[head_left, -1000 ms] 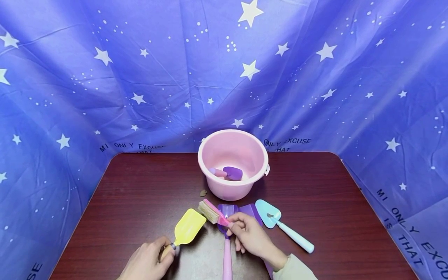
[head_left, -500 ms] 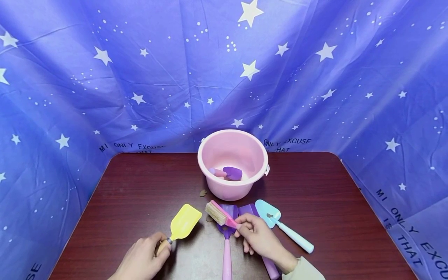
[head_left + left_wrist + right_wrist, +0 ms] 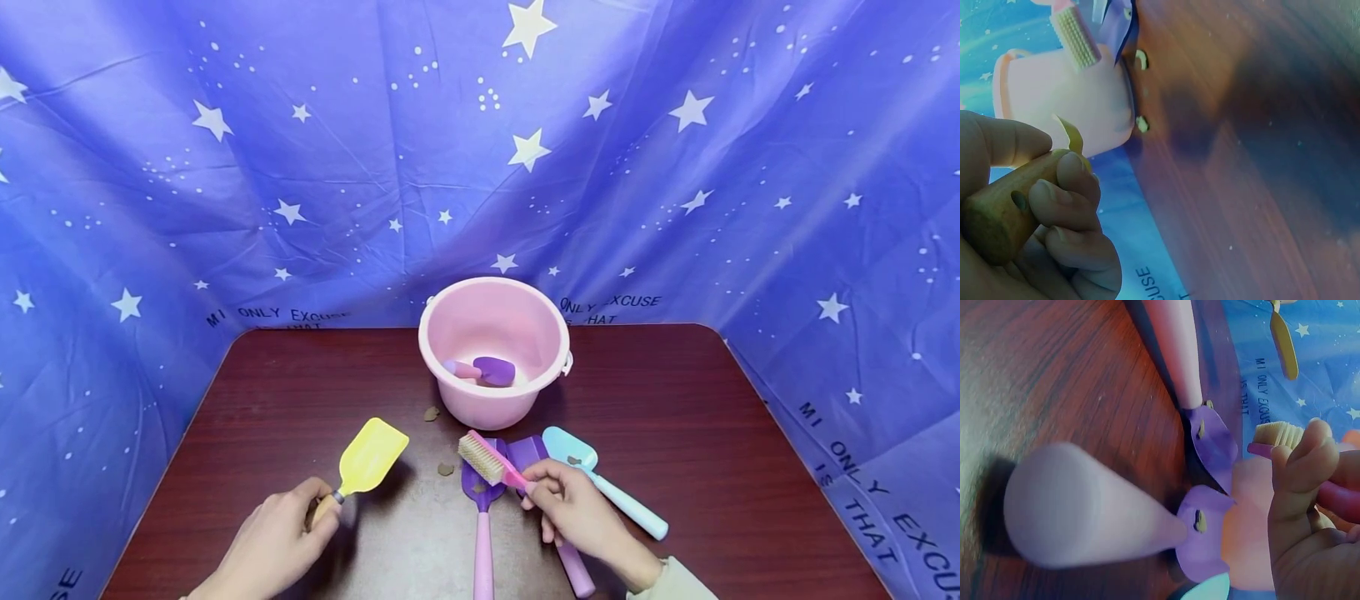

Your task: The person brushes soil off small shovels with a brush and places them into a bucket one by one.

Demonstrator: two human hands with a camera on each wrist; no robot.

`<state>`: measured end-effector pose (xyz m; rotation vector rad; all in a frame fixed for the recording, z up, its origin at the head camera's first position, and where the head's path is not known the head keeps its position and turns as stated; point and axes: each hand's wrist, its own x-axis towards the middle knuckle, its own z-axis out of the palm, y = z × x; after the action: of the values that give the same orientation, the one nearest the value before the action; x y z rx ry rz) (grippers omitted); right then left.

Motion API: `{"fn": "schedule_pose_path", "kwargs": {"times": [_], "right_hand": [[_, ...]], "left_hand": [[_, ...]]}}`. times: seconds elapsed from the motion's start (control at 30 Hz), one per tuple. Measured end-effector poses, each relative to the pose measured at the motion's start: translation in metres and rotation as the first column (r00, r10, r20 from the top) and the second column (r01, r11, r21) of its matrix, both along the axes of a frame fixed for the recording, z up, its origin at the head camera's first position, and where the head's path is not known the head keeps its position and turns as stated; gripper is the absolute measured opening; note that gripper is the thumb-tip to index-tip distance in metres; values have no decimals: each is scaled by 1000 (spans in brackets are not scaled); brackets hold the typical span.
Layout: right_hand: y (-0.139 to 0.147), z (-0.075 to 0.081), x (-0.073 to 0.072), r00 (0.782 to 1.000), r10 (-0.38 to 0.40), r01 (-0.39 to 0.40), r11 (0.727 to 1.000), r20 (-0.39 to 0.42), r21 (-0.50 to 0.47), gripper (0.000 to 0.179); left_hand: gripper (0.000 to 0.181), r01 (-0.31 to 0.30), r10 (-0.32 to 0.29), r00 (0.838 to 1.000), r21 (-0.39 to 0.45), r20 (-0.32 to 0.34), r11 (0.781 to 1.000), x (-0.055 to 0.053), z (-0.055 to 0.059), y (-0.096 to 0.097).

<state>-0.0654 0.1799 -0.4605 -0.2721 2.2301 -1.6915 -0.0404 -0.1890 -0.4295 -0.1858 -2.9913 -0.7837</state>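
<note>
My left hand (image 3: 262, 533) grips the wooden handle (image 3: 1007, 206) of a small yellow shovel (image 3: 372, 457), whose blade is raised over the table. A pink brush (image 3: 483, 458) with pale bristles is pinched at its handle by my right hand (image 3: 585, 510). Below the brush lies a purple shovel (image 3: 483, 550) with a pink handle, a brown bit on its blade. A second purple shovel (image 3: 528, 452) lies partly behind my right hand; in the right wrist view a bit shows on its blade too. Beside it rests a light blue trowel (image 3: 630, 506) bearing another bit.
Behind the tools stands a pink bucket (image 3: 491, 408) with a small purple shovel (image 3: 495, 372) inside. Brown bits (image 3: 446, 470) lie on the dark wooden table (image 3: 315, 375), left of the brush and near the bucket. A blue star-patterned cloth (image 3: 337, 167) encloses the table's back and sides.
My left hand has drawn the yellow shovel left and upward, away from the brush. My right hand has moved the brush slightly right. A brown bit on the table is now uncovered.
</note>
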Motion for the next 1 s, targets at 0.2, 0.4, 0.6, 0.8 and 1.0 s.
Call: {"fn": "schedule_pose_path", "kwargs": {"times": [0.2,0.4,0.6,0.8,1.0], "right_hand": [[10,3,2,1000,-17,17,999,-12,-38,21],[20,6,5,998,-35,36,999,-56,25,18],[27,10,8,996,-54,58,997,-76,45,16],[34,9,12,995,-79,82,996,-66,43,16],[41,10,13,993,-95,99,993,-65,65,17]], "left_hand": [[17,5,-6,997,-9,-74,1000,-5,6,-4],[16,19,-21,992,-19,-123,1000,-13,15,-6],[16,25,-30,988,-34,-150,999,-24,28,-8],[15,41,-47,985,-43,-167,998,-36,44,-9],[14,55,-62,985,-46,-163,997,-44,58,-8]]}}
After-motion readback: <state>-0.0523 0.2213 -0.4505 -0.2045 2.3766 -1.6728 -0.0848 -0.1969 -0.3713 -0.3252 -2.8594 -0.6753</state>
